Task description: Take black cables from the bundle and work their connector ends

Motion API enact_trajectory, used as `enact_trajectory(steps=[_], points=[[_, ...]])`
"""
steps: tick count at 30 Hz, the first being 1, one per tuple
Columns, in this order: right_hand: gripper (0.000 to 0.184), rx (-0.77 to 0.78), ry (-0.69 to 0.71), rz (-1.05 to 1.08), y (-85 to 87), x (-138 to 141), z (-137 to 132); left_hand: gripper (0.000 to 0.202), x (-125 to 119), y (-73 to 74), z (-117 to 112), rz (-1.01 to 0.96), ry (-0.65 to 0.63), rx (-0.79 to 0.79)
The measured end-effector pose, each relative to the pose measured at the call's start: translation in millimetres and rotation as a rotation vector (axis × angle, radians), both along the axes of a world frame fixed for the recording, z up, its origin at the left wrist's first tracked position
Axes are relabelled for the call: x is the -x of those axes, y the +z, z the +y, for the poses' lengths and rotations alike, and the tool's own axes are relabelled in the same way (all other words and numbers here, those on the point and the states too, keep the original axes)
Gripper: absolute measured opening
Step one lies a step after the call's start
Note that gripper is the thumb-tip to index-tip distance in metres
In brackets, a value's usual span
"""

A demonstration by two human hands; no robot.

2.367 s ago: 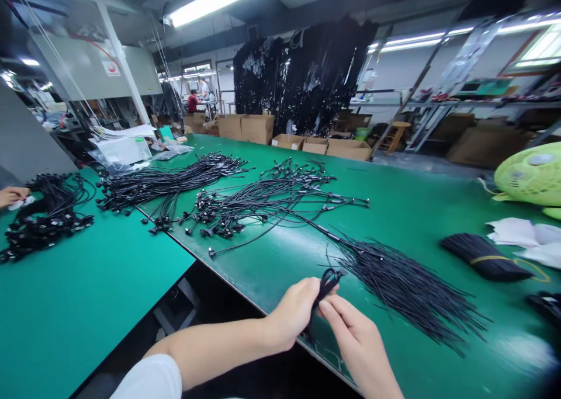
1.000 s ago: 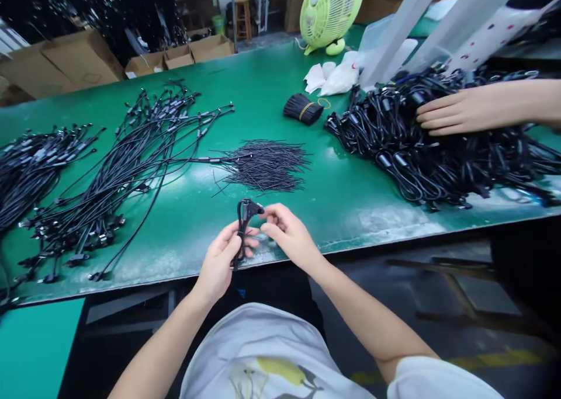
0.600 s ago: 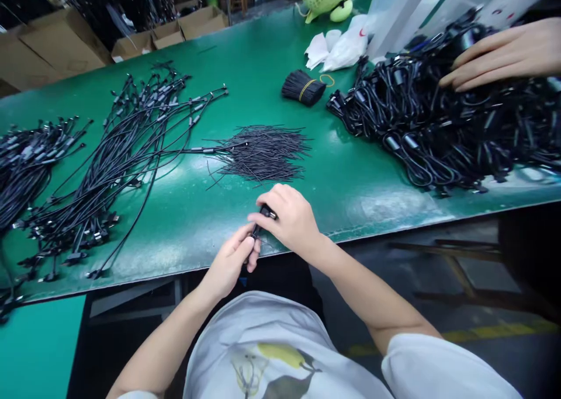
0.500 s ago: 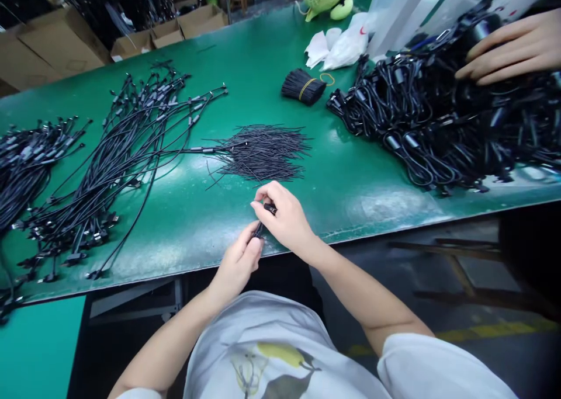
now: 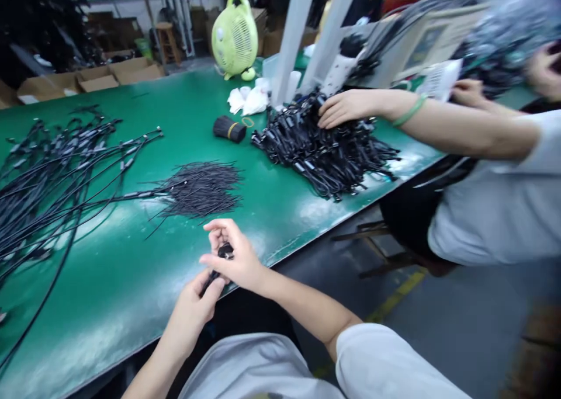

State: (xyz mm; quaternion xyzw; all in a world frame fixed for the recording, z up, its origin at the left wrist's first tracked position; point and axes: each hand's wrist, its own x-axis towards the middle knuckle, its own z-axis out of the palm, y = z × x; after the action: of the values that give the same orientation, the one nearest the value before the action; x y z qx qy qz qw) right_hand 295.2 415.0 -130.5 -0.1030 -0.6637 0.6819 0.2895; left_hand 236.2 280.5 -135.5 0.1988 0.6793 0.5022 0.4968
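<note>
1. Head view: the left hand is closed around the lower end of a small black cable, most of which the fingers hide.
2. The right hand curves about the cable's upper end, its thumb and forefinger tips apart; whether the other fingers grip it cannot be told.
3. The cable therefore sits between the two hands, by the near edge of the bench. Its visible part slants, long axis running from the left hand up and rightward into the right.
4. The pile of thin black strips lies just beyond the hands, slightly leftward, its strips mostly running sideways across the bench. The right hand is the nearer to it.
5. Long loose cables spread at the left; a banded bundle lies beyond the pile, toward the right.
6. Farther right, well apart from the person's hands, a co-worker's hand rests on a heap of looped cables.
</note>
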Motion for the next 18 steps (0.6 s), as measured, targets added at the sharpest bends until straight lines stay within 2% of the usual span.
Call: enact_trajectory(steps=[4,7,10,12,13,15,17,18], points=[[0.042,0.017,-0.067,-0.007,-0.2,-4.8,2.7,0.031,1.8,-6.0,5.6,0.434,-0.106,-0.030],[0.044,0.038,-0.094,-0.026,-2.6,-6.7,7.4,0.032,1.4,-8.7,9.0,0.614,-0.149,-0.110],[0.067,0.181,-0.037,-0.016,-7.3,-8.7,10.3,0.030,1.5,-9.1,8.8,0.531,-0.133,-0.080],[0.085,0.264,0.031,0.015,-10.9,-11.3,7.5,0.031,2.8,-8.8,9.4,0.389,-0.035,-0.050],[0.085,0.255,0.076,0.013,-12.6,-12.9,4.8,0.032,3.5,-8.9,10.9,0.340,0.016,-0.056],[0.062,0.154,0.155,-0.065,-15.5,-16.3,-0.3,0.035,4.2,-9.6,15.9,0.345,0.034,-0.100],[0.038,0.059,0.194,-0.205,-15.7,-20.0,1.4,0.037,3.3,-10.0,21.0,0.467,-0.077,-0.147],[0.035,0.024,0.195,-0.267,-13.3,-22.0,7.1,0.041,2.8,-9.5,22.2,0.530,-0.157,-0.171]])
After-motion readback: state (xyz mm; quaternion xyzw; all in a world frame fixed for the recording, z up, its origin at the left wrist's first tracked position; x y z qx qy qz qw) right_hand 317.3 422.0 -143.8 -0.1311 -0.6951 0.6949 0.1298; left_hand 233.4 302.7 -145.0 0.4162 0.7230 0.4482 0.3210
